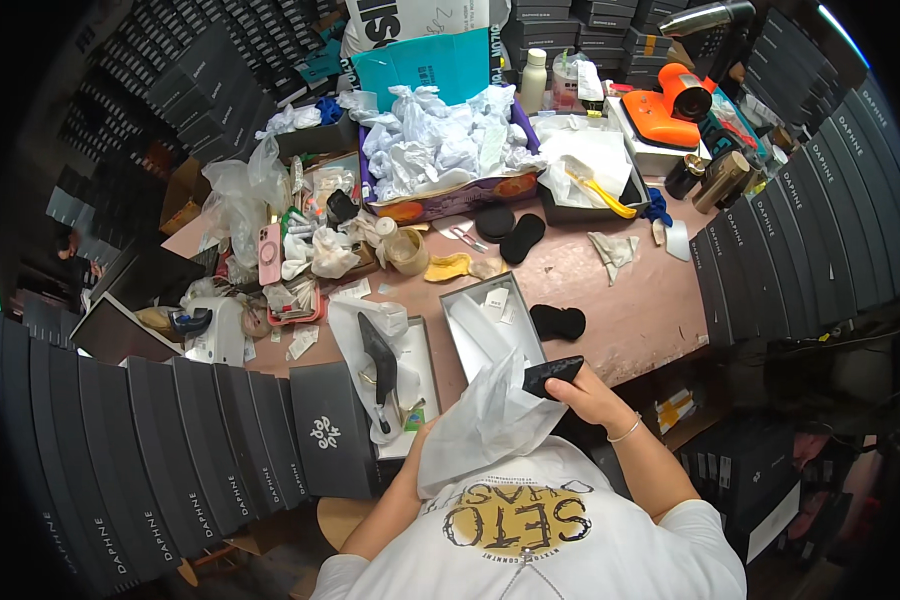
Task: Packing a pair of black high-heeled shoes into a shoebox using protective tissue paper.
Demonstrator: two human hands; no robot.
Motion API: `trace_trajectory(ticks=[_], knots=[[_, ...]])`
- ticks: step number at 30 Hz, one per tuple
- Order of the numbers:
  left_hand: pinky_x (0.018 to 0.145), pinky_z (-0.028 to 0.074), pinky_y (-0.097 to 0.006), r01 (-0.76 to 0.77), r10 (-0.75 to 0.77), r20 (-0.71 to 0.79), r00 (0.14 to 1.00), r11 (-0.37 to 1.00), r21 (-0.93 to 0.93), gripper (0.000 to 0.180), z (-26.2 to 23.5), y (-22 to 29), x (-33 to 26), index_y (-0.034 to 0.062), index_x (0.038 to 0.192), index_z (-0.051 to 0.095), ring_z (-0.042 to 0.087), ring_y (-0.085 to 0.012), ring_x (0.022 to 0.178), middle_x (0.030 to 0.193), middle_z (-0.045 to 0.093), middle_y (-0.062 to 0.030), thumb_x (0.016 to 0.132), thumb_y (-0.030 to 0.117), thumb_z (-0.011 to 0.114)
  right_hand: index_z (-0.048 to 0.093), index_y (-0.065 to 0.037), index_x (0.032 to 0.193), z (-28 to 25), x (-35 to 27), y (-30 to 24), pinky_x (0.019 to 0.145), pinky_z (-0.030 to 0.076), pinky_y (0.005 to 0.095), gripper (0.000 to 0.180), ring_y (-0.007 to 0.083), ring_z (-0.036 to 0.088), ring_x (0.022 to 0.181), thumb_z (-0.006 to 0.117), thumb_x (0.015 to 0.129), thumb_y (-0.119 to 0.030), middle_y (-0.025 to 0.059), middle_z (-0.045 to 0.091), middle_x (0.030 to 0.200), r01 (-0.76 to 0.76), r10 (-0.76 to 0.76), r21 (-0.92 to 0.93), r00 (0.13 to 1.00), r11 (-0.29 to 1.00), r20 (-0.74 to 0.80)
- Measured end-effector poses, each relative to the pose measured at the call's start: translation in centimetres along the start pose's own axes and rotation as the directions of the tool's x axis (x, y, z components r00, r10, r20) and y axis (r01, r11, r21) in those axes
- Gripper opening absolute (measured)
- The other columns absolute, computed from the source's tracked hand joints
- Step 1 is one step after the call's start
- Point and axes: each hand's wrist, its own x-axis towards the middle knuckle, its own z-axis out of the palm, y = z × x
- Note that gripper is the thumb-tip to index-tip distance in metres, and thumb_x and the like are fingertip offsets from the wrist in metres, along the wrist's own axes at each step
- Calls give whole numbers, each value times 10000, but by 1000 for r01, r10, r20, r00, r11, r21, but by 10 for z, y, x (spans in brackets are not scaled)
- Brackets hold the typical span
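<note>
Pink tabletop (pixel 610 290) runs between dark boxes (pixel 160 440) stacked left and right. One black pad (pixel 558 322) lies just beyond the right hand (pixel 587 395), its fingers gripping a black shoe (pixel 550 372) beside white tissue (pixel 495 415); tissue hides the fingers of the left hand (pixel 427 437), so I cannot tell their state. Ahead, a grey-rimmed box (pixel 526 325) holds tags (pixel 497 300); left of it, an open box (pixel 419 350) holds another shoe (pixel 378 362); far purple box (pixel 450 205), crumpled paper (pixel 430 140).

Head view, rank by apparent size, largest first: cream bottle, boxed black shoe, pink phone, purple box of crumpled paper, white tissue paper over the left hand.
1. Purple box of crumpled paper
2. White tissue paper
3. Boxed black shoe
4. Pink phone, cream bottle: too alike to rank
</note>
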Motion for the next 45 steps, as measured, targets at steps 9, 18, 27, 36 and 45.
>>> trace_trajectory(ticks=[9,18,27,36,45], knots=[[786,545,-399,-533,475,-410,778,845,-32,510,-116,17,54,-33,1125,583,656,-276,891,1025,642,-160,974,430,432,570,-17,985,-40,7,5,699,507,265,395,131,622,777,616,913,-402,49,627,887,382,24,258,521,887,-853],[1018,241,-590,-536,357,658,663,-388,750,201,20,-8,111,40,910,641,617,-289,967,972,643,-140,932,188,507,574,53,1141,-77,21,-29,865,453,274,427,130,565,952,587,948,-328,78,627,1036,266,-406,-310,520,913,-751],[799,488,-283,-572,458,344,820,683,455,395,54,43,80,6,1201,504,612,-154,903,1046,620,-78,953,312,535,594,4,978,-19,71,-15,664,446,251,329,76,513,745,573,950,-323,-4,598,817,220,-229,-68,889,973,-396],[829,535,-315,-140,117,178,977,983,121,540,13,-18,34,50,1299,354,608,-182,962,1112,540,-97,835,47,631,544,-44,833,47,76,-8,578,489,349,396,287,592,613,784,731,-343,102,576,735,342,-466,-746,883,572,49],[687,542,-322,-216,221,-48,974,972,92,526,15,-24,26,44,1240,340,617,-189,799,988,557,-101,791,-51,598,554,-63,832,72,106,57,557,478,408,279,329,618,650,655,836,-323,126,600,750,343,-280,-871,926,352,251]])
